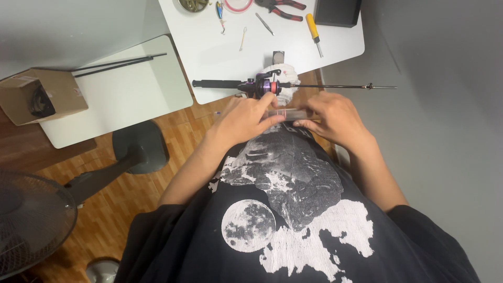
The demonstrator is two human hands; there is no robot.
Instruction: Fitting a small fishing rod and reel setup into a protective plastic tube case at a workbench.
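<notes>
1. the left hand [246, 118] is curled, its fingertips pinching one end of a small clear tube [288, 113] held over the lap.
2. the right hand [332, 119] is also curled, fingers closed on the tube's other end.
3. the tube lies level between both hands, just below the worktop [220, 57] edge.
4. a fishing rod [293, 85] with a purple reel [267, 85] lies across that edge, just above the fingers.
5. farther back lie red pliers [280, 8], a yellow screwdriver [313, 26] and tweezers [264, 23].
</notes>
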